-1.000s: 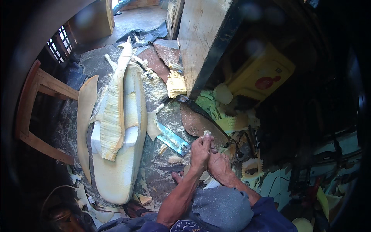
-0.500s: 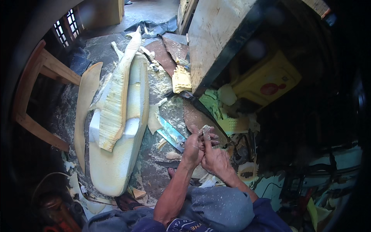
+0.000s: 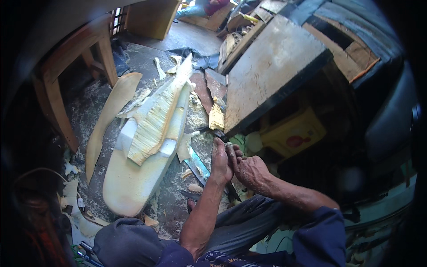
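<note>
My left hand (image 3: 221,161) is turned palm inward with its thumb up and its fingers loosely stretched. Against it lies my right hand (image 3: 251,172), its index finger pointing up along the left palm and its other fingers curled. Pale residue coats the fingers where they meet; anything tucked inside the right hand's curl is hidden. Left of the hands rests a long cream foam block (image 3: 129,184), rounded at its near end and shaped like a motorcycle seat. On top of it sits a ribbed, pale yellow foam piece (image 3: 153,131). A flat bluish blade-like strip (image 3: 199,167) lies beside my left hand.
A curved tan sheet (image 3: 109,122) and a wooden chair frame (image 3: 66,89) stand to the left. A yellow foam chunk (image 3: 216,118) leans by a large upright board (image 3: 278,66). Behind that is a yellow container (image 3: 296,133). Foam dust and scraps cover the floor.
The view has tilted up and shifted, showing more of the far room and a person's clothing there. My hands stay together, the right forearm now reaching in more sideways.
</note>
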A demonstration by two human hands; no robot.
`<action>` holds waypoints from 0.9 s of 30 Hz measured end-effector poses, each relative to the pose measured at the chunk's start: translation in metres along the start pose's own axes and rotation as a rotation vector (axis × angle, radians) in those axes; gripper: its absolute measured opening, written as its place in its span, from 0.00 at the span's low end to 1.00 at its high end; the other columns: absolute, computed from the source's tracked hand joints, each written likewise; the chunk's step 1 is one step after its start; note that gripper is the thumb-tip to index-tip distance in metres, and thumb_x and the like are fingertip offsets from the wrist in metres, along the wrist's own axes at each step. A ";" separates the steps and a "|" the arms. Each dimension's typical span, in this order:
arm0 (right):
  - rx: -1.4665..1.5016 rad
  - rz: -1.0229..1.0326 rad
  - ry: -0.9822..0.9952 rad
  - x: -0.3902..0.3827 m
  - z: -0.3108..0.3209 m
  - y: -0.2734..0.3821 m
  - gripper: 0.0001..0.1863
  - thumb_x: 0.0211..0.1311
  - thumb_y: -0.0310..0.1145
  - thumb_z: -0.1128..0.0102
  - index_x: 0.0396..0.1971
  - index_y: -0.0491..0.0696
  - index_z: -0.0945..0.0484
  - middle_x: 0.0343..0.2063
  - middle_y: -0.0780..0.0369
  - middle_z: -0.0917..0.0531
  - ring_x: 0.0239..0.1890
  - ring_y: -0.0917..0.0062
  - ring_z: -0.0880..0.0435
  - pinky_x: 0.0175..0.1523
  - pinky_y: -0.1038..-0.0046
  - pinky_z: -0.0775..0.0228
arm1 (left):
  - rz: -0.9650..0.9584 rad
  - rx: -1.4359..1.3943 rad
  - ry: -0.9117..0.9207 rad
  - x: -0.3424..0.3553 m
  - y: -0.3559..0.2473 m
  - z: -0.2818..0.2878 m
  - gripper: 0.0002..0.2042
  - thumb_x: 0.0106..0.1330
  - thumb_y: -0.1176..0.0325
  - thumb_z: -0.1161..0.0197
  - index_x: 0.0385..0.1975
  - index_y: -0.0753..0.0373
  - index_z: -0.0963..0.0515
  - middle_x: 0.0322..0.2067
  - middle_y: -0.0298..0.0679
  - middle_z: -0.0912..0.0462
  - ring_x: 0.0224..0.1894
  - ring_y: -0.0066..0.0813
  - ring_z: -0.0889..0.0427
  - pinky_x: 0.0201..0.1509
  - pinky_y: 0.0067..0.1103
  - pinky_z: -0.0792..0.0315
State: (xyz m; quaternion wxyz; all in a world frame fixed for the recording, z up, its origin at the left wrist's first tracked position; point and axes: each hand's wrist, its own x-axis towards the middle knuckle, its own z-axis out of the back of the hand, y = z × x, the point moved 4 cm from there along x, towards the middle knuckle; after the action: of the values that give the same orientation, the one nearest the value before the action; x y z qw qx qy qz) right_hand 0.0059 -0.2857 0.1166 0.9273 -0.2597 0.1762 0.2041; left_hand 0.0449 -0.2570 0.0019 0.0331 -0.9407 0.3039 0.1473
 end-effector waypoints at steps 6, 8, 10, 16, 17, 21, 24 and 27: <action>-0.046 -0.063 0.085 0.016 0.003 0.041 0.07 0.58 0.31 0.38 0.35 0.49 0.15 0.28 0.62 0.11 0.32 0.74 0.11 0.32 0.69 0.26 | -0.364 0.856 -0.126 -0.020 -0.039 0.010 0.21 0.72 0.51 0.38 0.33 0.68 0.21 0.26 0.41 0.16 0.27 0.27 0.16 0.32 0.22 0.23; 0.049 -0.079 0.040 0.018 -0.001 0.051 0.05 0.57 0.29 0.37 0.32 0.50 0.13 0.28 0.62 0.11 0.32 0.74 0.11 0.31 0.69 0.25 | -0.427 1.183 -0.322 -0.031 -0.052 0.017 0.25 0.71 0.49 0.36 0.24 0.69 0.19 0.21 0.42 0.15 0.24 0.25 0.16 0.29 0.22 0.24; 0.027 -0.072 0.046 0.020 -0.006 0.060 0.05 0.57 0.29 0.38 0.31 0.49 0.14 0.28 0.62 0.11 0.32 0.74 0.11 0.31 0.70 0.25 | -0.383 1.043 -0.260 -0.036 -0.058 0.021 0.27 0.71 0.47 0.38 0.22 0.69 0.20 0.20 0.41 0.15 0.22 0.27 0.16 0.27 0.23 0.25; -0.048 0.031 -0.040 0.030 0.001 0.076 0.30 0.59 0.29 0.39 0.60 0.32 0.33 0.29 0.54 0.13 0.29 0.69 0.11 0.33 0.67 0.22 | -0.137 0.553 -0.281 -0.046 -0.078 0.035 0.38 0.70 0.33 0.48 0.24 0.71 0.20 0.23 0.49 0.17 0.22 0.33 0.17 0.29 0.30 0.20; -0.077 -0.020 -0.077 0.033 0.003 0.073 0.30 0.59 0.29 0.39 0.60 0.32 0.33 0.29 0.54 0.13 0.30 0.70 0.11 0.33 0.67 0.22 | -0.168 0.573 -0.158 -0.045 -0.080 0.029 0.37 0.71 0.33 0.48 0.25 0.71 0.20 0.24 0.48 0.16 0.22 0.34 0.16 0.30 0.30 0.20; -0.192 0.028 0.126 0.041 -0.008 0.065 0.26 0.59 0.31 0.36 0.57 0.37 0.26 0.35 0.60 0.12 0.37 0.74 0.11 0.35 0.73 0.23 | -0.315 1.085 -0.038 -0.041 -0.080 0.020 0.28 0.70 0.43 0.40 0.27 0.68 0.16 0.26 0.48 0.14 0.30 0.36 0.12 0.36 0.28 0.20; -0.141 -0.006 0.236 0.043 -0.022 0.063 0.16 0.60 0.32 0.38 0.48 0.45 0.19 0.39 0.61 0.14 0.39 0.74 0.12 0.33 0.73 0.23 | -0.515 1.434 -0.421 -0.036 -0.081 0.031 0.25 0.63 0.45 0.37 0.27 0.68 0.15 0.27 0.55 0.14 0.35 0.47 0.12 0.40 0.35 0.22; -0.200 -0.078 0.126 0.044 -0.029 0.066 0.16 0.62 0.33 0.40 0.49 0.47 0.20 0.36 0.61 0.15 0.38 0.73 0.13 0.28 0.70 0.23 | -0.424 1.503 -0.494 -0.021 -0.078 0.052 0.25 0.65 0.46 0.43 0.31 0.65 0.13 0.29 0.52 0.12 0.37 0.55 0.12 0.46 0.38 0.21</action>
State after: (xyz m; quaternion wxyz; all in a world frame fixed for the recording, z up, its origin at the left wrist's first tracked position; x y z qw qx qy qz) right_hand 0.0062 -0.2373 0.0472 0.8911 -0.3697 0.2026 0.1679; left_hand 0.0604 -0.1738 -0.0440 0.7477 -0.6455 0.1212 0.0978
